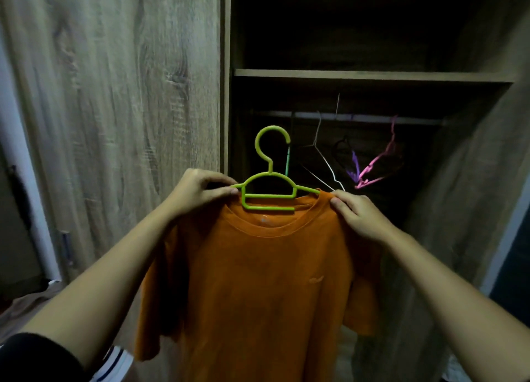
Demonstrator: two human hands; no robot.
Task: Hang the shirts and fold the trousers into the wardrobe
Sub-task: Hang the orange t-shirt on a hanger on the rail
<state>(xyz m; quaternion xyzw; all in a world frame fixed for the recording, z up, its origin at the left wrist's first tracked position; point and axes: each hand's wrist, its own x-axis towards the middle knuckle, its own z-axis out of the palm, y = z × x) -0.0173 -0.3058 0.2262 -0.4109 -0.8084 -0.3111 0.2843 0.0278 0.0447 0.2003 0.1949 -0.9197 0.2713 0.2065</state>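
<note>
An orange T-shirt hangs in front of me on a green plastic hanger. My left hand pinches the hanger's left arm together with the shirt's shoulder. My right hand grips the shirt's right shoulder over the hanger's right end. The hanger's hook stands upright, free, below and in front of the wardrobe's rail. The open wardrobe is dark inside.
Several empty hangers hang on the rail: a white wire one, a pink one, a purple one. A shelf runs above the rail. A wooden door panel stands left. Cloth lies at lower left.
</note>
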